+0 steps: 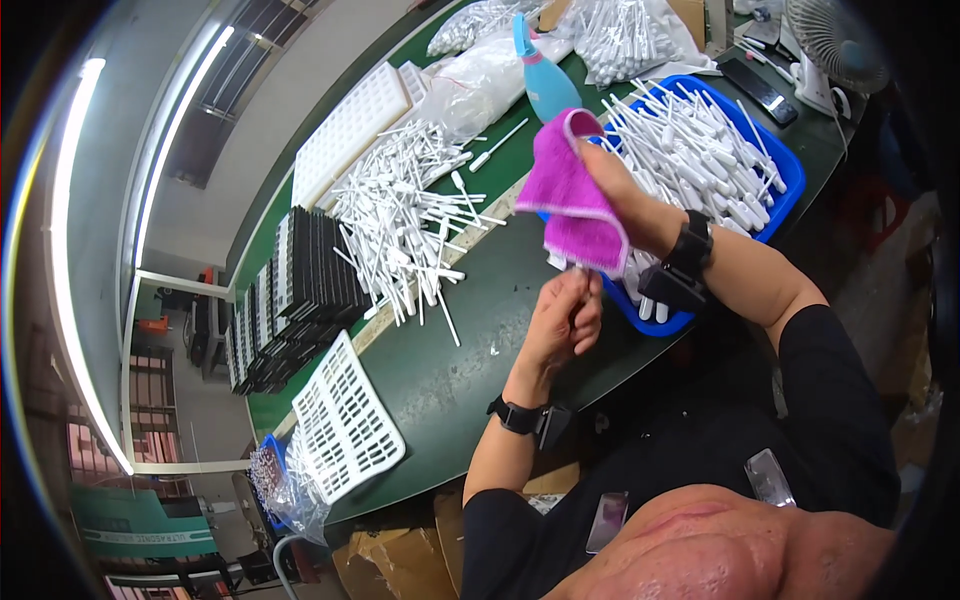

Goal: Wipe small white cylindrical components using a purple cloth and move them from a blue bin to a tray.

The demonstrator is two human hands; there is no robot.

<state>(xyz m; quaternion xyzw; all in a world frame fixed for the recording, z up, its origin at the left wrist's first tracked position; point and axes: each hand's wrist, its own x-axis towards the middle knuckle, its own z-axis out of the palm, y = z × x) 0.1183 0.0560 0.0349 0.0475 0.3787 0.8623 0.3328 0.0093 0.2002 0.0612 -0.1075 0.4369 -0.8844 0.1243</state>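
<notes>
A magenta cloth [567, 185] with a pale stitched edge is folded in my right hand [628, 198], whose fingers are closed round it. Just below the cloth's lower edge, my left hand [566, 318] is closed in a pinch. What its fingers hold is too hidden to name. Beneath my right arm stands a blue basket [790, 180] heaped with white plastic sticks with thicker ends [690, 150]. Left of the cloth, a loose pile of similar white sticks [405, 210] lies on the green table [465, 325].
A light-blue spray bottle [552, 88] stands behind the cloth. Stacked black trays [300, 275], a white perforated tray [350, 125] and a white slotted basket [347, 420] line the left. Clear bags [625, 40] lie at the back. A phone [760, 92] and a fan [838, 40] are far right.
</notes>
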